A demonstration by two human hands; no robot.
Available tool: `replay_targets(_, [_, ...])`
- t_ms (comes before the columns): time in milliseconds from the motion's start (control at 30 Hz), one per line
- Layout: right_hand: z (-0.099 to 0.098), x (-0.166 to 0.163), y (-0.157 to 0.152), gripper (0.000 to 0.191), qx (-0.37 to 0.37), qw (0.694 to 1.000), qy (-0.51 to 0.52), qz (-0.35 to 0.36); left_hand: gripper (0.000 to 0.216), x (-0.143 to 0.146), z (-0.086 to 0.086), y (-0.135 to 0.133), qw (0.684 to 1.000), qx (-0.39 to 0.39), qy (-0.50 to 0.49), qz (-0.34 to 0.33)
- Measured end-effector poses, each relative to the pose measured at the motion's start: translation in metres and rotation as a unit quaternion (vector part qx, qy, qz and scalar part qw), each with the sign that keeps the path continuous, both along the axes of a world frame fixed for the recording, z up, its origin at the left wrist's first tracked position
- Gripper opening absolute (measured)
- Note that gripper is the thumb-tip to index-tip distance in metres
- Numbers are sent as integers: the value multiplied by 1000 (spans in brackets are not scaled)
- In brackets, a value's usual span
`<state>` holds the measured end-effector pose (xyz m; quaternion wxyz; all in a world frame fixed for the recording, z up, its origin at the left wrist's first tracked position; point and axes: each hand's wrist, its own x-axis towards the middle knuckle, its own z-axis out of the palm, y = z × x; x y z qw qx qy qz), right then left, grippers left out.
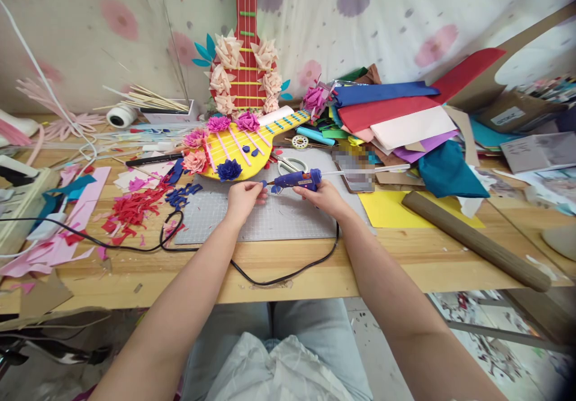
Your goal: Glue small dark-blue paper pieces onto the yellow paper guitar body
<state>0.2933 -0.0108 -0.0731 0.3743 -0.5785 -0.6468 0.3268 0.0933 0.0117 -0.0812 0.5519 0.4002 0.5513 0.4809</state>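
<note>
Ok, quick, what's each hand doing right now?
Left hand: closed, pinching a blue piece.
Right hand: closed, holding the glue gun.

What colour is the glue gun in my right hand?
Blue; the glue gun shows in the head view.

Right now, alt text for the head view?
A person's right hand holds a blue glue gun, its nozzle close to a small dark-blue piece in the left hand. Just beyond is a yellow guitar-shaped craft with flowers; a gray gridded mat lies below on a wooden table.
</note>
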Motion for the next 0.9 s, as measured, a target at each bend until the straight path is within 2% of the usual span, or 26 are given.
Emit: replay_targets(900, [5, -3, -3, 36, -5, 1000, 12, -20, 10, 0, -4, 1, 999, 1, 23, -30])
